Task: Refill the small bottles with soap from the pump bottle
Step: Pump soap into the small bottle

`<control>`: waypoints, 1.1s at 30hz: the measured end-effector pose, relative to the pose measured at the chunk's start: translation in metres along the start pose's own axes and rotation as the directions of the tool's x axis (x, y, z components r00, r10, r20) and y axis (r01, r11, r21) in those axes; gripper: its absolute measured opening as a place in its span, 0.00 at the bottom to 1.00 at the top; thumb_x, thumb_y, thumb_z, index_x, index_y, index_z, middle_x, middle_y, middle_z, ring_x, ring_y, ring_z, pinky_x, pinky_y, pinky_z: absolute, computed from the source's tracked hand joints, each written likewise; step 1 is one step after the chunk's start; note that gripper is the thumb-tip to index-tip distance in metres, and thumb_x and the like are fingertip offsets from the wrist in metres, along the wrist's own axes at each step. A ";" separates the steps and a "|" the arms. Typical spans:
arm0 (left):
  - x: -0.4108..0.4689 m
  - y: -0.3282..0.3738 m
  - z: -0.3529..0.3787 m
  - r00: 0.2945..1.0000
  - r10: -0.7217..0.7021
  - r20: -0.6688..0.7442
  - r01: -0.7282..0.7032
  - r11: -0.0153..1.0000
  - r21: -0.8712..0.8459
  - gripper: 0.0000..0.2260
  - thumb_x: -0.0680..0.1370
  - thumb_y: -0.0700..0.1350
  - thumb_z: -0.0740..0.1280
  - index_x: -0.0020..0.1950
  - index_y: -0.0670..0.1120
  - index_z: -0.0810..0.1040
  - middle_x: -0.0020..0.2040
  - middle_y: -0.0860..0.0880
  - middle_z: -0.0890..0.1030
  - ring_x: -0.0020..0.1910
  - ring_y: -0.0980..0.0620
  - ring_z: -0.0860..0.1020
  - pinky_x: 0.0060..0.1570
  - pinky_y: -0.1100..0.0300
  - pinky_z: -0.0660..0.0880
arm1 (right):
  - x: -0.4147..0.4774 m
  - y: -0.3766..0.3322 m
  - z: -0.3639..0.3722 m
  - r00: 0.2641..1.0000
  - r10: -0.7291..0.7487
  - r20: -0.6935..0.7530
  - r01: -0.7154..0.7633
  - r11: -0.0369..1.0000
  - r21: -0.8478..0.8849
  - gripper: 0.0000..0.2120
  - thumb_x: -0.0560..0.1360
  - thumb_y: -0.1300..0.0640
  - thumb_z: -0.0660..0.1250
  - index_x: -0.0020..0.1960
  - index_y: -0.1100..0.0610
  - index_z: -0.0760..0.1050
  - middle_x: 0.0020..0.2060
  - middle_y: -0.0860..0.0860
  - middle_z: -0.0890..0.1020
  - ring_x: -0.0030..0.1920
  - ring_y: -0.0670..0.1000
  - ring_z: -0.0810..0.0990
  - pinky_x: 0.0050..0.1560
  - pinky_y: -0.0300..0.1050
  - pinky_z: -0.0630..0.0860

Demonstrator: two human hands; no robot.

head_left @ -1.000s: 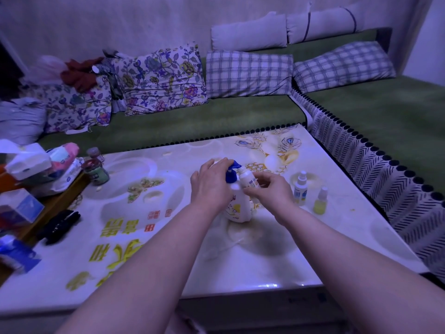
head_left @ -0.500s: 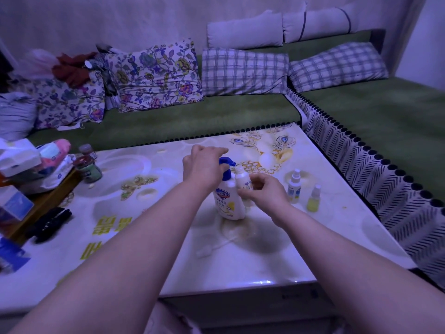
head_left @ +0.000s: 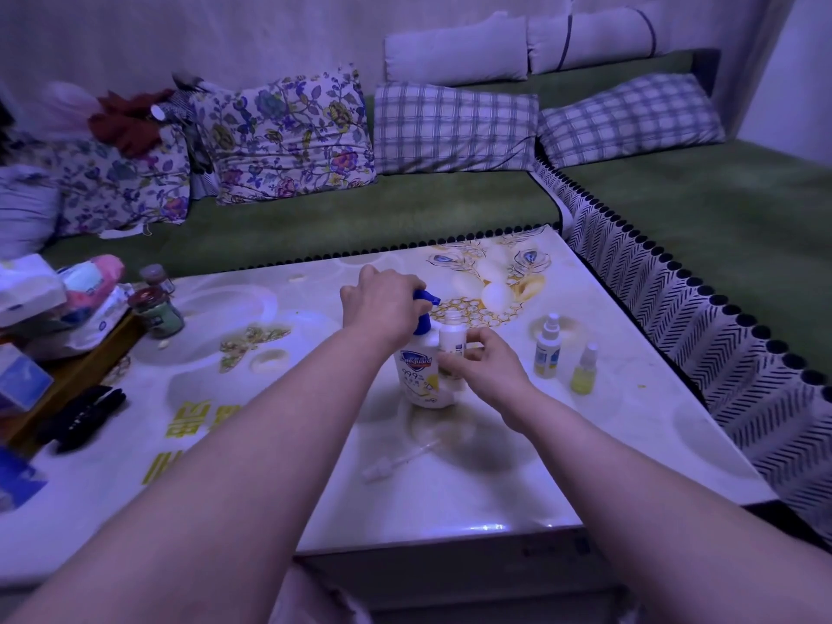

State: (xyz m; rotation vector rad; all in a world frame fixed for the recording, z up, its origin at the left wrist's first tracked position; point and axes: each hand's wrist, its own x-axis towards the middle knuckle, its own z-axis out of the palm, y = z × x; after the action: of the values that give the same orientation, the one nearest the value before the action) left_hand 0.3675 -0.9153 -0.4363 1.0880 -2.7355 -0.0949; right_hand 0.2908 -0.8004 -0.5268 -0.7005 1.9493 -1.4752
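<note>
Head view — forward, downward, close

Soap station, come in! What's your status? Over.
Left hand grips top of pump bottle. Right hand holds open small bottle by the nozzle. Two spray bottles stand clear, right side. Over.

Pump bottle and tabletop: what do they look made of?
Pump bottle: probably plastic, with an opaque white body, smooth with a printed label, and a blue pump head. Tabletop: glossy and hard, patterned like marble, mirrors light at its front edge; stone, glass or laminate, cannot tell.
</note>
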 end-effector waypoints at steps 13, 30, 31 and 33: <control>0.004 -0.010 0.002 0.999 0.023 0.030 -0.018 0.986 -0.165 0.15 0.80 0.46 0.60 0.64 0.59 0.74 0.60 0.49 0.75 0.67 0.50 0.62 0.58 0.51 0.61 | 0.007 -0.003 0.003 0.999 0.013 -0.045 -0.014 1.000 -0.002 0.15 0.67 0.49 0.75 0.49 0.45 0.73 0.46 0.50 0.86 0.48 0.51 0.84 0.57 0.57 0.78; -0.014 -0.017 0.008 0.995 0.038 -0.096 -0.057 0.978 -0.201 0.22 0.78 0.36 0.59 0.65 0.57 0.75 0.62 0.49 0.75 0.64 0.51 0.71 0.60 0.55 0.63 | 0.000 -0.017 0.003 0.981 -0.091 -0.170 0.046 0.967 -0.251 0.16 0.66 0.51 0.76 0.52 0.47 0.79 0.47 0.42 0.83 0.48 0.47 0.82 0.53 0.52 0.79; -0.015 -0.016 0.007 0.995 0.033 -0.090 -0.051 0.977 -0.208 0.23 0.77 0.35 0.59 0.65 0.57 0.75 0.62 0.49 0.75 0.63 0.51 0.72 0.61 0.55 0.64 | 0.000 -0.018 0.002 0.980 -0.091 -0.175 0.045 0.967 -0.250 0.16 0.66 0.51 0.76 0.52 0.47 0.79 0.47 0.42 0.83 0.48 0.47 0.82 0.53 0.52 0.79; -0.016 -0.016 0.007 0.995 0.026 -0.093 -0.046 0.974 -0.220 0.24 0.76 0.34 0.59 0.65 0.57 0.75 0.63 0.48 0.74 0.63 0.50 0.73 0.62 0.54 0.65 | 0.000 -0.018 0.002 0.979 -0.090 -0.181 0.043 0.967 -0.251 0.16 0.65 0.51 0.76 0.52 0.47 0.79 0.48 0.43 0.83 0.48 0.47 0.82 0.53 0.52 0.79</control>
State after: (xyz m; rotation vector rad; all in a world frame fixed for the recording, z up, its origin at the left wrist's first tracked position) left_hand 0.3886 -0.9159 -0.4478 0.9562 -2.5884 -0.3300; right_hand 0.2933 -0.8062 -0.5096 -0.7610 2.3052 -1.3971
